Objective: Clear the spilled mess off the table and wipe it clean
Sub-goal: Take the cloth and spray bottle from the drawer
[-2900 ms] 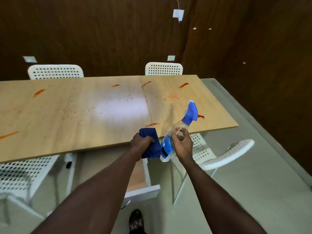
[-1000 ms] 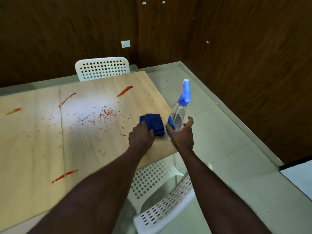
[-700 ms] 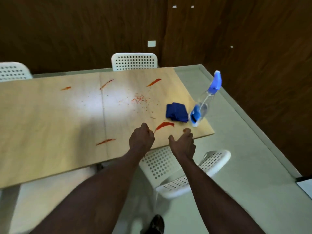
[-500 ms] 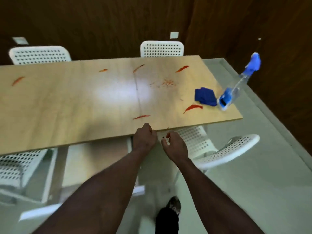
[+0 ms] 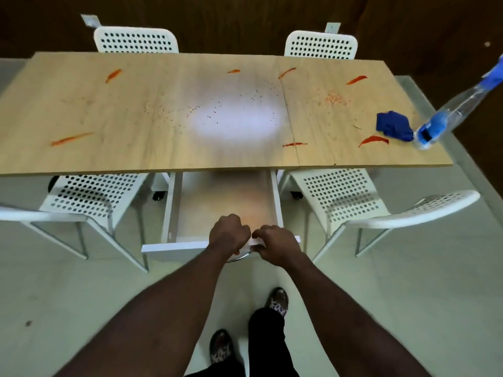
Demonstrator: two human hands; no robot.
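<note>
Smears [image 5: 71, 138], crumbs [image 5: 168, 112] cover table [image 5: 130, 156], unwiped. Drawer open; your left hand [image 5: 229, 235], right hand [image 5: 275, 244] both curled over drawer front [image 5: 174, 247]. Shove hard: you get pinched, table jolts. Cloth [image 5: 393, 125], spray bottle [image 5: 451, 112] at far right end, bottle close to edge; jolt could topple it off.

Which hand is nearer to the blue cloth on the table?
Right. The right hand grips the drawer front, nearer the person than the blue cloth and to its left; the left hand grips beside it, farther left.
</note>
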